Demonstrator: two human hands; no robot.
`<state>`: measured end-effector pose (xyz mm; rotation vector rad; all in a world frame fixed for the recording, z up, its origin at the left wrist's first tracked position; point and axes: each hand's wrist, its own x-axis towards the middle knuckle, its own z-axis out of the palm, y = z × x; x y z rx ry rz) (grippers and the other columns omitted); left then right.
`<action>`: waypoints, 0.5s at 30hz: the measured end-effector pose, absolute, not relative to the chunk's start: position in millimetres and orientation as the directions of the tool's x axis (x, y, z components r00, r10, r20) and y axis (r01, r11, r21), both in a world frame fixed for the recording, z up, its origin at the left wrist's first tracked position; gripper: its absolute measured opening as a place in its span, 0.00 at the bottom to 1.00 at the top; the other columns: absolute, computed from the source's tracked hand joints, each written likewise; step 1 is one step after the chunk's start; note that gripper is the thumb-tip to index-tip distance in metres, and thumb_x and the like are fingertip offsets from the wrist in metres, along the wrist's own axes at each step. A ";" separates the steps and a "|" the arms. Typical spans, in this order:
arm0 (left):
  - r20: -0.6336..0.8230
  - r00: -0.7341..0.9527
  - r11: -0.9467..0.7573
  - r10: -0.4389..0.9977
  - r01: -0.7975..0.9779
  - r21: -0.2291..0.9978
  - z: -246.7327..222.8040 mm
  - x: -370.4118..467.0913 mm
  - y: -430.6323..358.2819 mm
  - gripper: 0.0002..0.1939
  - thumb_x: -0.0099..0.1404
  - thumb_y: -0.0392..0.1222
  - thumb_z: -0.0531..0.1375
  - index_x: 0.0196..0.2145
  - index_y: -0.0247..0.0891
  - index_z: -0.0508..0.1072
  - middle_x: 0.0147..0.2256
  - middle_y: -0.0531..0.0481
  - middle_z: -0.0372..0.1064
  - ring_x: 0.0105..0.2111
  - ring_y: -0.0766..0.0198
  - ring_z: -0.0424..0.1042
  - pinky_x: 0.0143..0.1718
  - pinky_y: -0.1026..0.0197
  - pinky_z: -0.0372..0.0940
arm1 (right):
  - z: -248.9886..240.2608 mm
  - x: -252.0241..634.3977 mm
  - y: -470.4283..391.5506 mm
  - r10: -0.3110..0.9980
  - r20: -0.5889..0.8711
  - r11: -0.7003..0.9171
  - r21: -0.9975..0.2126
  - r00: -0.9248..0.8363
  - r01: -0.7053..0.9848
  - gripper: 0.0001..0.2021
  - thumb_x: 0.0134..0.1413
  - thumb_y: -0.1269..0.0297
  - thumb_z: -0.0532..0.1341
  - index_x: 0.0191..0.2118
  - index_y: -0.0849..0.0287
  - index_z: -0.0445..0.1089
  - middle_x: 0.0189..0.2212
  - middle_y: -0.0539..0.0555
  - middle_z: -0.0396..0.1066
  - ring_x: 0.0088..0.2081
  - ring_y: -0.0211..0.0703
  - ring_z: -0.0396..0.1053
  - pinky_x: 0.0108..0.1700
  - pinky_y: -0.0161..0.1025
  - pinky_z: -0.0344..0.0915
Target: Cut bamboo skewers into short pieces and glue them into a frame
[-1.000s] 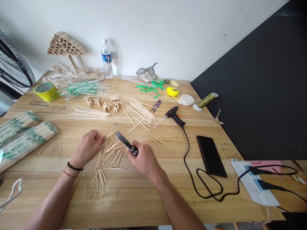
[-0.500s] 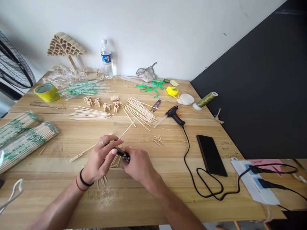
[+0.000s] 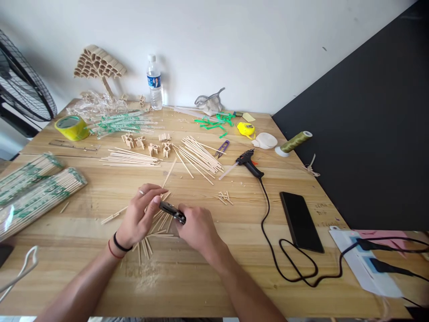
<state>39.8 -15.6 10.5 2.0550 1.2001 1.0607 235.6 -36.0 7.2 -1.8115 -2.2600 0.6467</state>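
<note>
My right hand [image 3: 197, 226] is closed around a dark metal cutting tool [image 3: 172, 211], whose far end points left toward my other hand. My left hand [image 3: 139, 214], with a ring and wristbands, has its thumb and fingers bent together at a thin wooden stick [image 3: 169, 172] that slants up and away from the fingers; the grip itself is partly hidden. Below and between the hands lie several short cut sticks [image 3: 145, 248], some partly covered by the tool and fingers. Pale sawdust [image 3: 147, 273] is scattered nearer the front edge.
Long sticks [image 3: 201, 156] and small stick bundles [image 3: 153, 149] lie beyond the hands. To the right are a glue gun [image 3: 250, 164], its cord, a phone [image 3: 301, 221] and a power strip [image 3: 367, 261]. Wrapped stick packs [image 3: 43, 201] lie left; a water bottle [image 3: 154, 85] stands behind.
The slanting stick at my left hand has shifted left and stands more steeply. More short sticks show between my hands. The whole view has moved slightly.
</note>
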 end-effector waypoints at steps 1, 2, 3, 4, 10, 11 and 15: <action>0.335 0.241 -0.411 0.911 0.456 0.790 9.2 37.8 -13.4 0.17 0.79 0.42 0.49 0.50 0.36 0.77 0.47 0.42 0.73 0.48 0.56 0.71 0.51 0.54 0.64 | 6.5 237.6 -35.3 0.960 -0.129 0.171 -0.441 -0.250 0.881 0.03 0.58 0.63 0.65 0.37 0.52 0.78 0.30 0.53 0.83 0.31 0.50 0.78 0.31 0.40 0.51; 0.309 0.178 -0.356 0.934 0.444 0.822 7.8 35.5 -10.8 0.16 0.79 0.43 0.51 0.48 0.36 0.78 0.45 0.43 0.74 0.47 0.57 0.72 0.49 0.55 0.64 | 5.9 239.5 -34.8 0.960 -0.124 0.173 -0.450 -0.253 0.876 0.03 0.58 0.63 0.65 0.36 0.51 0.78 0.30 0.53 0.83 0.31 0.49 0.78 0.31 0.39 0.51; 0.284 0.109 -0.302 0.953 0.429 0.851 6.2 33.1 -8.2 0.15 0.78 0.45 0.53 0.46 0.36 0.78 0.43 0.44 0.74 0.45 0.57 0.72 0.48 0.56 0.65 | 5.5 241.1 -34.3 0.960 -0.116 0.173 -0.465 -0.254 0.868 0.02 0.57 0.64 0.66 0.35 0.52 0.77 0.30 0.52 0.82 0.31 0.48 0.78 0.31 0.39 0.51; 0.260 0.041 -0.253 0.965 0.407 0.878 4.7 30.9 -5.7 0.13 0.76 0.46 0.56 0.44 0.36 0.77 0.41 0.46 0.74 0.43 0.58 0.72 0.46 0.57 0.65 | 5.3 242.6 -34.0 0.962 -0.103 0.172 -0.487 -0.252 0.856 0.02 0.57 0.65 0.66 0.34 0.52 0.77 0.30 0.52 0.82 0.31 0.47 0.77 0.31 0.39 0.51; 0.200 0.104 -0.222 0.974 0.291 0.931 3.9 30.8 -3.1 0.07 0.72 0.43 0.62 0.40 0.37 0.74 0.36 0.49 0.73 0.37 0.61 0.73 0.41 0.60 0.67 | 6.3 246.8 -34.4 0.984 0.035 0.123 -0.837 -0.173 0.534 0.08 0.61 0.59 0.64 0.33 0.56 0.73 0.23 0.48 0.72 0.25 0.40 0.67 0.30 0.36 0.54; 0.221 0.194 -0.272 0.956 0.300 0.914 5.4 33.3 -5.1 0.05 0.72 0.41 0.61 0.40 0.37 0.75 0.36 0.48 0.73 0.36 0.62 0.73 0.40 0.60 0.67 | 6.2 246.9 -34.4 0.990 0.040 0.096 -0.899 -0.137 0.428 0.09 0.63 0.57 0.63 0.36 0.57 0.74 0.22 0.47 0.70 0.24 0.39 0.65 0.30 0.35 0.56; 0.244 0.479 -0.429 0.844 0.327 0.842 11.5 44.0 -14.5 0.06 0.74 0.34 0.57 0.41 0.38 0.75 0.37 0.48 0.75 0.37 0.64 0.74 0.41 0.62 0.67 | 4.0 246.3 -32.4 0.998 -0.059 -0.058 -0.997 -0.031 0.041 0.16 0.64 0.49 0.62 0.45 0.57 0.74 0.21 0.45 0.66 0.24 0.39 0.63 0.30 0.36 0.60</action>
